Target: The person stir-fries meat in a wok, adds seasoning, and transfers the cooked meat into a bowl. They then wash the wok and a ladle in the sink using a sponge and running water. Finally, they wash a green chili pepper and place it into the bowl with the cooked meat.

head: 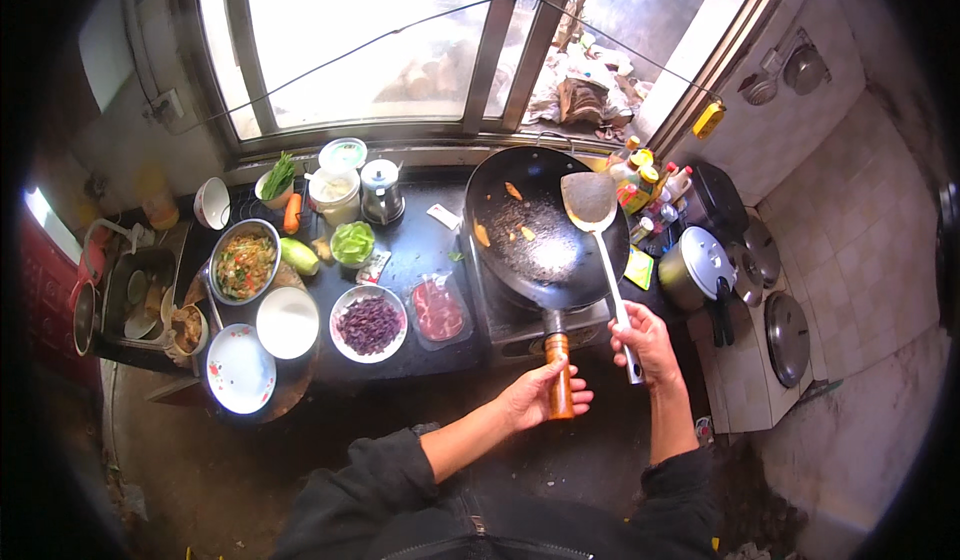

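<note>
A black wok (517, 260) rests on the gas stove (502, 320), with several orange-brown food scraps and dark residue inside. My left hand (541, 396) is at its wooden handle (558, 350), thumb on top and fingers around the underside, the fingertips slightly spread. In my right hand (651, 341) is the metal shaft of a wok spatula (589, 198), whose broad blade is over the right part of the wok. Whether the blade touches the wok cannot be told.
Left of the stove are packed sliced meat (437, 311), a bowl of shredded purple vegetable (369, 325), a metal bowl of mixed food (246, 261) and a white bowl (287, 323). Seasoning bottles (649, 177) and a pressure cooker (697, 260) stand at the right. A sink (120, 312) is far left.
</note>
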A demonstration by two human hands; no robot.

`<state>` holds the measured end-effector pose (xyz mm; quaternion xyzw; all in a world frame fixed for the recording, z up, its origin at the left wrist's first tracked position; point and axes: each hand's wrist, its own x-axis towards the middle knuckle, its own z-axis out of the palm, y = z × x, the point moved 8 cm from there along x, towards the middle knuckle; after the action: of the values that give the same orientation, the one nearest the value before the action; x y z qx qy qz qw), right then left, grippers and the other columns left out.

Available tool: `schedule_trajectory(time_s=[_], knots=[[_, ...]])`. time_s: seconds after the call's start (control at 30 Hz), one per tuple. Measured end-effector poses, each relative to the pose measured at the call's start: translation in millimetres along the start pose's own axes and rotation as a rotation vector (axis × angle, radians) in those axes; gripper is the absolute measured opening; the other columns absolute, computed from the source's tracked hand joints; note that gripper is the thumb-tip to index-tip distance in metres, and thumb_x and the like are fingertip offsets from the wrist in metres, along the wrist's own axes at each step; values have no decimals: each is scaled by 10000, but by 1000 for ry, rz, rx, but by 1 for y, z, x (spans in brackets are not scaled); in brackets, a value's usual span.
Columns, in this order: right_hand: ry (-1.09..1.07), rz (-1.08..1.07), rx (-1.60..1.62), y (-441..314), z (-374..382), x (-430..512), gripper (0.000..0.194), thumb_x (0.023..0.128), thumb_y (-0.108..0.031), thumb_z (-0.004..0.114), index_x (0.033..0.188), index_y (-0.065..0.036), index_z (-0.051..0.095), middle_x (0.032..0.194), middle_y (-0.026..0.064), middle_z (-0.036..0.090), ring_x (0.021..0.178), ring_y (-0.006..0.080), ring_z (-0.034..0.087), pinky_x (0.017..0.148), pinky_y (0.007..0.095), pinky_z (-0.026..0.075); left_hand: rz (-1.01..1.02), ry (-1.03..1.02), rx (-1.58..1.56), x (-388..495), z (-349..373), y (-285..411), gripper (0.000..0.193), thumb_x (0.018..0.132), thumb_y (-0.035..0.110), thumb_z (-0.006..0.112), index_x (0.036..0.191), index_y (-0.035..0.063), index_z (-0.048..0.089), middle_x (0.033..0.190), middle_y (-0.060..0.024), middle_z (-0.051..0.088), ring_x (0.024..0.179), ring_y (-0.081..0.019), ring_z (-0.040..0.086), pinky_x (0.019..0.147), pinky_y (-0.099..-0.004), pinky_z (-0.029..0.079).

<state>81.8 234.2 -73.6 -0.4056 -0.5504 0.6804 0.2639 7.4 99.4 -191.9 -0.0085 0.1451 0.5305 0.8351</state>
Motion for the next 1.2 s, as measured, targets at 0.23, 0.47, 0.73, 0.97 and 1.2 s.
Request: schedule_trajectory(time_s=[0.23, 0.47, 0.73, 0.97, 1.2], knots=[[13, -59, 113, -8, -25, -16, 506, 840, 11, 664, 1313, 8, 485, 919, 85, 608, 625, 112, 568, 424, 237, 472, -44, -25, -119, -34, 40, 54, 249, 882, 91, 655, 780, 128, 431, 614, 51, 415, 462, -45, 397, 441, -233, 377], [-74, -163, 103, -47, 19, -26, 563, 822, 4, 669, 1343, 4, 455, 989, 106, 595, 601, 112, 553, 393, 236, 462, 46, 11, -119, -215, 46, 34, 131, 888, 55, 603, 852, 76, 480, 627, 28, 419, 452, -47, 410, 410, -243, 397], [-357, -302, -35, -56, 231, -39, 568, 787, -92, 689, 1308, 28, 497, 912, 92, 598, 507, 92, 551, 369, 203, 454, 359, 161, -25, -465, 25, 0, 137, 866, 31, 614, 903, 57, 485, 612, -13, 456, 434, -89, 475, 401, -263, 448], [-713, -87, -77, 8, 533, -74, 466, 819, -60, 642, 1261, 49, 540, 850, 64, 624, 596, 88, 571, 443, 231, 477, 758, 305, -107, -677, -35, -39, 141, 887, 13, 607, 943, 62, 487, 650, -27, 471, 462, -119, 493, 432, -305, 439], [-1065, 75, -206, 99, 807, -86, 197, 827, -27, 613, 1009, 42, 638, 730, 74, 598, 589, 142, 579, 466, 272, 451, 1081, 459, -278, -846, -108, -46, 133, 871, 36, 595, 981, 54, 522, 643, -42, 474, 474, -123, 465, 445, -328, 432]])
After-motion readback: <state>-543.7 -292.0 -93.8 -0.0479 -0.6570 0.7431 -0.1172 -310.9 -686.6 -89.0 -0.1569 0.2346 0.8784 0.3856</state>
